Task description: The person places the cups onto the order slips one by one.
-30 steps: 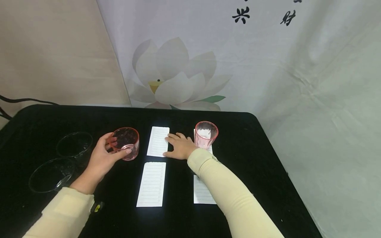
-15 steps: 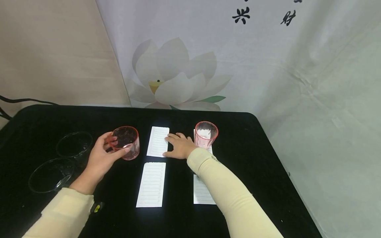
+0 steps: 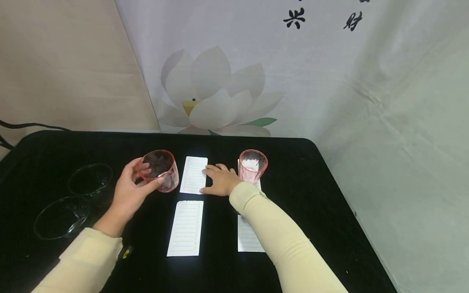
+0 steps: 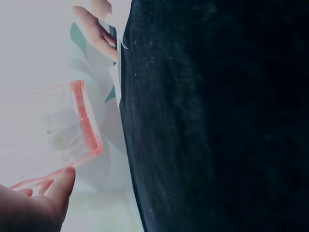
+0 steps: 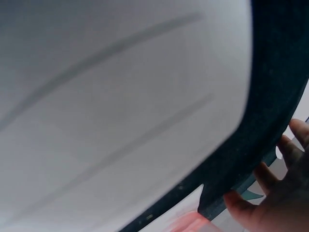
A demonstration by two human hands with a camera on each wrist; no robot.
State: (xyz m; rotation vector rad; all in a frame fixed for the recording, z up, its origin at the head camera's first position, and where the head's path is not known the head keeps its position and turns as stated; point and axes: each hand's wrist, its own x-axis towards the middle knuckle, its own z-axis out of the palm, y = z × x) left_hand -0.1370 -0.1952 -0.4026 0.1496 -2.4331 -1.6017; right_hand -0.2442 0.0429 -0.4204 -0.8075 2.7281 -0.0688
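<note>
My left hand (image 3: 126, 197) grips a pink-tinted drinking glass (image 3: 170, 179) with a red rim, thumb on the near side and fingers behind. In the left wrist view the glass (image 4: 63, 130) shows clear of the dark tabletop. My right hand (image 3: 221, 180) lies with fingers spread, fingertips at the right edge of the upper lined paper slip (image 3: 192, 175). A second lined slip (image 3: 185, 230) lies just below that one. Behind the right wrist, another red-rimmed glass (image 3: 250, 173) stands on a paper slip, partly hidden by the sleeve.
Two clear glass vessels (image 3: 89, 191) (image 3: 60, 236) stand at the left of the black table (image 3: 300, 171). Under the right forearm another lined slip (image 3: 249, 238) is partly covered. A printed cloth (image 3: 311, 81) hangs behind the table, and black cables (image 3: 33, 125) run at the far left.
My left hand has lifted the glass slightly and carried it right and away, toward the upper paper slip. The right hand has stayed in place.
</note>
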